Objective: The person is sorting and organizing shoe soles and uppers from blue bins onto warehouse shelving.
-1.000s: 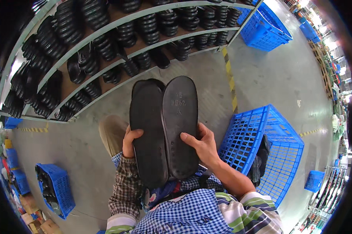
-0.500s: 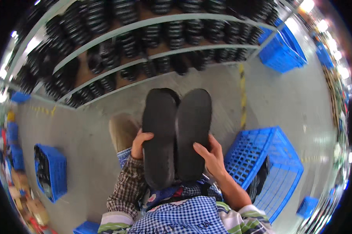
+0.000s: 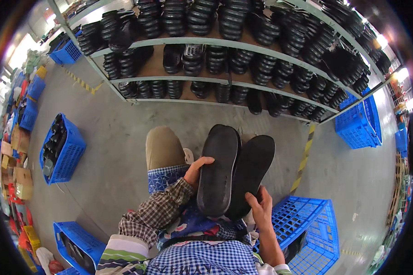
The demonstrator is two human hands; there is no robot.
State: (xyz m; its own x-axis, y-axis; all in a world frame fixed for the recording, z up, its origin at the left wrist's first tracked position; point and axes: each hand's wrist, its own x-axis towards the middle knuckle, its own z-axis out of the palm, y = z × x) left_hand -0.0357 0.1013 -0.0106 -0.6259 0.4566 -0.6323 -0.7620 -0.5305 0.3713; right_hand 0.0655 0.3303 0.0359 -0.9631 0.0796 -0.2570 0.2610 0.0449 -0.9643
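Observation:
Two black shoe soles lie side by side in front of my body, flat faces up. My left hand point(image 3: 198, 168) is closed on the left sole point(image 3: 215, 183), thumb on top and fingers hidden underneath. A dark edge shows behind it, so another sole may lie below. My right hand point(image 3: 260, 206) pinches the lower right edge of the right sole point(image 3: 253, 172), which slants to the right with its lower part tucked against the left one.
Ahead stands a metal rack point(image 3: 170, 42) with stacked black footwear on its shelves. Blue crates stand at the left point(image 3: 71, 151), lower left point(image 3: 80, 247), far right point(image 3: 360, 119) and beside my right arm point(image 3: 307, 220). Yellow-black tape point(image 3: 303, 160) marks the floor.
The rack and crates have shifted in view as my head turned. The right sole has tilted away from the left one at its top. My right hand sits nearer the sole's lower end.

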